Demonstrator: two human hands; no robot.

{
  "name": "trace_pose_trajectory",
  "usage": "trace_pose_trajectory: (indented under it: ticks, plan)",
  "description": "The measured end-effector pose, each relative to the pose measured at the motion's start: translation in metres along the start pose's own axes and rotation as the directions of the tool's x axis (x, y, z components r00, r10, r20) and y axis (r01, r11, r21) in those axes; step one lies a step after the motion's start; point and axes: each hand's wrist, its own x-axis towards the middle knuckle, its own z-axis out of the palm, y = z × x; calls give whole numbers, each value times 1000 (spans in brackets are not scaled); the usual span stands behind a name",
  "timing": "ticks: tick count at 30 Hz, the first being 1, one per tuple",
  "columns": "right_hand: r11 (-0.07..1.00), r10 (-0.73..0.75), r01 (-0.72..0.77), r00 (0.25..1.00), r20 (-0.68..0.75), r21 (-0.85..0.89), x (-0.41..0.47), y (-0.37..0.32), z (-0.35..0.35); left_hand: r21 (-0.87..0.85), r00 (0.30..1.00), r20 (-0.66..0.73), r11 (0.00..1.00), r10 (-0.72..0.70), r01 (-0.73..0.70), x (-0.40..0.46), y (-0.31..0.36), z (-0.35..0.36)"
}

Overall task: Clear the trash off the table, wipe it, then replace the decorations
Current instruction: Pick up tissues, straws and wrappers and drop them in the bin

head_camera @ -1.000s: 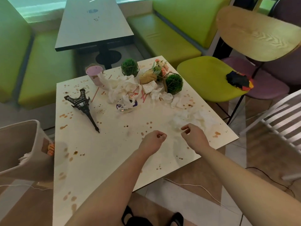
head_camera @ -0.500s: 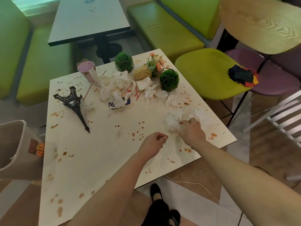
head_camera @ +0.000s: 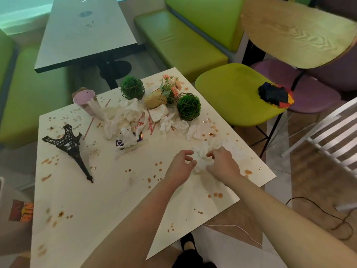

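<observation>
The surface is big, white and full of brown spots. A toy tower lies on its side near the left edge. Two green balls sit at the back by a pile of tissues. Both hands, left hand and right hand, curl around one crumpled tissue near the right edge

Open bench: the near half of the bench carries only brown spots.
Far side: crumpled tissues, a pink cup, two green plant balls and a flower bunch crowd the far edge.
Left: a toppled tower model lies across the approach.
Right edge: a green chair stands close beside the bench.
</observation>
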Motion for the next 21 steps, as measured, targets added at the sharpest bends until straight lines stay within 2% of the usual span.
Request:
trace_pose_trajectory:
  ticks: [3, 8, 10, 14, 16, 18, 21]
  plan:
    - [988, -17, 21, 999, 27, -155, 1, 3, 10, 49, 1000, 28, 999, -2, 1, 10, -2, 4]
    - [989, -44, 37, 998, -43, -142, 3, 13, 13, 155, 995, 98, 988, -3, -12, 19, -9, 7]
    - [998, -38, 35, 998, -59, -53, 3, 15, 11, 180, 995, 101, 983, 12, -30, 20, -12, 9]
    - [952, -33, 71, 991, -130, 298, -3, 4, -1, 200, 993, 63, 973, 103, -114, 19, -7, 8]
    - [838, 30, 45, 991, -128, 544, -6, -5, -13, 156, 989, 46, 977, 137, -143, 20, -1, 6]
    - [644, 85, -6, 994, -64, 765, -7, -11, -25, 67, 989, 31, 987, 142, -144, 21, 4, 4]
    - [392, 81, -76, 996, 48, 917, -8, -17, -35, -9, 994, 3, 994, 111, -111, 22, 8, 0]
